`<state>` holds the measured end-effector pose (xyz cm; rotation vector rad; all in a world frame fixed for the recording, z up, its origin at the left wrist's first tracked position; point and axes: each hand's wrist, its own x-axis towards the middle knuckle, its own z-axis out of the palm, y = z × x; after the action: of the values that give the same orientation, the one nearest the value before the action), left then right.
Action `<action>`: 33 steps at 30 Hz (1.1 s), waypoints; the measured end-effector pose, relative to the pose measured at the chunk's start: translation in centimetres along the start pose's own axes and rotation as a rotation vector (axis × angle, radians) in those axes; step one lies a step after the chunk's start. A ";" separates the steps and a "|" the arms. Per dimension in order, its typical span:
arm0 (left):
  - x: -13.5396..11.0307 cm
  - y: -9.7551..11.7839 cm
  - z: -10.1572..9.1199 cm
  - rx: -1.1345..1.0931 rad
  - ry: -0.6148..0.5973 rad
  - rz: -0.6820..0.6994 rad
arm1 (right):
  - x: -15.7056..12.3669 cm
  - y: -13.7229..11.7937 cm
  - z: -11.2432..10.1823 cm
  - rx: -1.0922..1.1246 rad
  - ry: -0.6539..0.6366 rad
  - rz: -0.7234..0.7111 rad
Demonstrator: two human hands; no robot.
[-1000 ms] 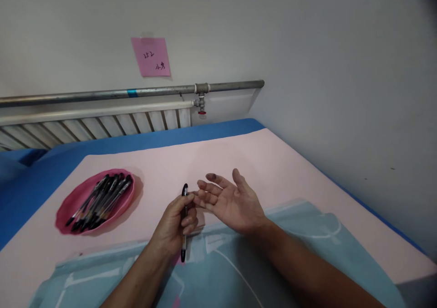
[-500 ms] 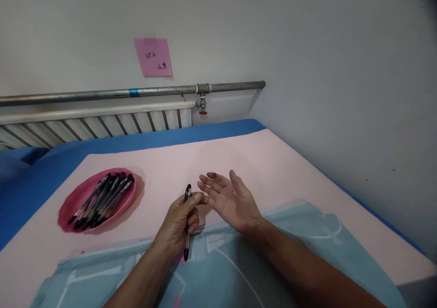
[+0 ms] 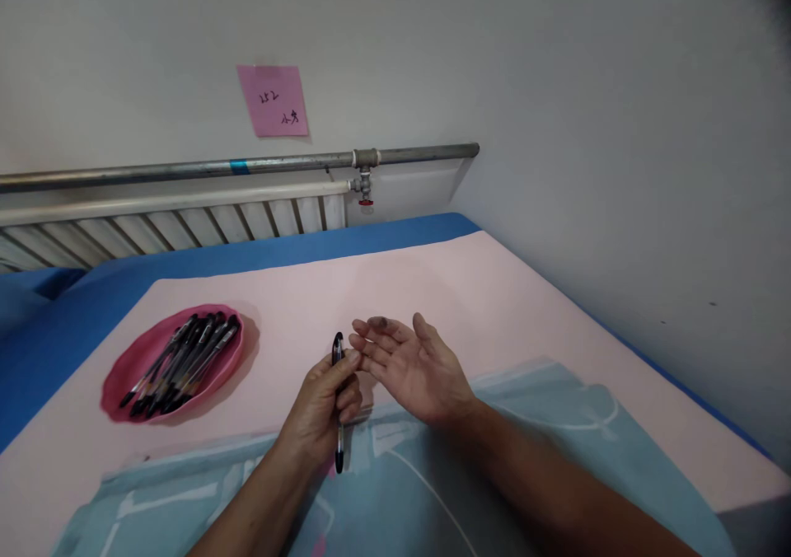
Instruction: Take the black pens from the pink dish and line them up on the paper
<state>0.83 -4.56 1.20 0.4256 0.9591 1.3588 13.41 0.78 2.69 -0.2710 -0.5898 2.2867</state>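
A capped black pen (image 3: pixel 339 450) stands nearly upright in my left hand (image 3: pixel 321 409), its cap end above the thumb and its other end below the fist. Palm up, my right hand (image 3: pixel 420 372) is open beside it with fingers spread and nothing on it. The right fingertips reach close to the left thumb; I cannot tell whether they touch. A dark smudge marks one right fingertip. To the left, a pink oval basket (image 3: pixel 113 376) with a wavy rim holds several similar black-capped pens (image 3: pixel 185 363) lying side by side.
The table has a pale pink cover (image 3: pixel 297 293) with a blue edge (image 3: pixel 334 248). A blue-grey patterned cloth (image 3: pixel 203 499) lies at the front. Behind are a radiator (image 3: pixel 203 226), a metal pipe (image 3: pixel 290 164) and a pink note (image 3: pixel 273 100) on the wall.
My right hand has shifted slightly left, bringing its fingers nearer the pen. The pen has tilted a little in my left hand, which still grips it. The view has moved slightly.
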 end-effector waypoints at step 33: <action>0.2 -0.2 -0.1 0.002 0.002 0.033 | 0.0 0.3 -0.2 -0.064 -0.001 -0.048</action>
<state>0.86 -4.49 0.89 0.4432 0.9590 1.3884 13.30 0.64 2.39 -0.2835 -0.6636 2.2247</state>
